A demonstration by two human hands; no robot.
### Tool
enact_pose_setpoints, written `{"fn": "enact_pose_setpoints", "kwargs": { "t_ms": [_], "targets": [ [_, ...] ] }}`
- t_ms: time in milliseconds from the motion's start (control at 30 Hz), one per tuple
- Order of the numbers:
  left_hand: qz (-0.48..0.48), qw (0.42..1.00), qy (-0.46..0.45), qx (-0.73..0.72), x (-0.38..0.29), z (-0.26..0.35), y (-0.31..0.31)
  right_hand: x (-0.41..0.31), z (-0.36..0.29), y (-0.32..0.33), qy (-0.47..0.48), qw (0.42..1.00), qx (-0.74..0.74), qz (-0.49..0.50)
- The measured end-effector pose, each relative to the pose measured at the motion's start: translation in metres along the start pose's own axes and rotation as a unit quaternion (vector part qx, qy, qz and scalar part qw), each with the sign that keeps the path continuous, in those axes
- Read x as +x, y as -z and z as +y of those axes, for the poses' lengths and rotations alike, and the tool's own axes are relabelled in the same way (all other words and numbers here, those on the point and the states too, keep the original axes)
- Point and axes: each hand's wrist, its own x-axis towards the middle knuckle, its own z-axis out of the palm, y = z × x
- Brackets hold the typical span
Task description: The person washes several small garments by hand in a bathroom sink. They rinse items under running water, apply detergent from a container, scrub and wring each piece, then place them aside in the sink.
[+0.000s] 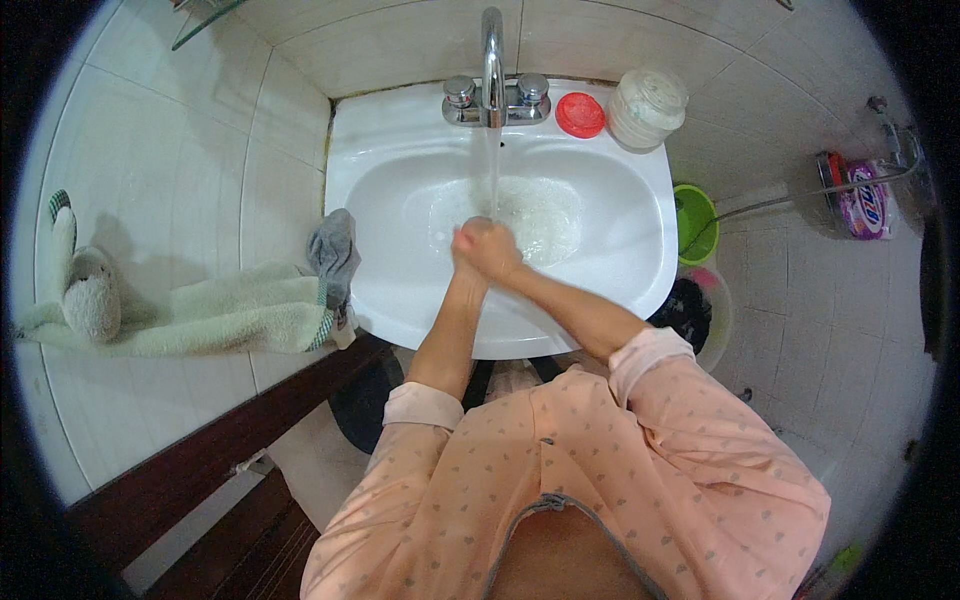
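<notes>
Water runs from the chrome faucet (492,67) in a thin stream into the white washbasin (382,300). My left hand (466,251) and my right hand (495,247) are pressed together under the stream, over the middle of the bowl. The right hand lies over the left and hides much of it. The fingers are blurred, and whether anything small lies between the palms cannot be told. Both pink sleeves are pushed up to the elbows. Churned water shows in the bowl to the right of my hands.
A red round lid (580,115) and a clear plastic jar (646,109) stand on the basin's back right ledge. A grey cloth (331,251) hangs at its left rim, beside a pale green towel (232,307). A green bucket (696,225) and a tub (718,319) stand on the right.
</notes>
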Motion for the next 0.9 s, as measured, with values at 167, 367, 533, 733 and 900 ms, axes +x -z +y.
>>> {"fn": "enact_pose_setpoints", "kwargs": {
  "t_ms": [167,367,533,733,900],
  "targets": [
    [0.017,0.963,-0.091,0.254,-0.009,0.002,-0.015,0.039,0.062,0.010,-0.198,0.969,0.146,-0.015],
    [0.014,0.991,-0.076,0.111,0.018,0.013,0.001,0.006,0.025,0.039,-0.175,0.875,0.452,0.001],
    [-0.057,0.998,-0.021,0.014,0.015,0.011,0.010,-0.022,-0.016,0.041,0.005,0.982,0.150,-0.119],
    [0.024,0.978,-0.106,0.176,-0.013,0.006,-0.024,0.033,0.051,0.033,-0.188,0.972,0.120,-0.080],
    [-0.029,0.983,-0.082,0.164,-0.019,0.036,-0.020,0.029,0.072,0.063,-0.261,0.805,0.491,-0.208]
  ]
}}
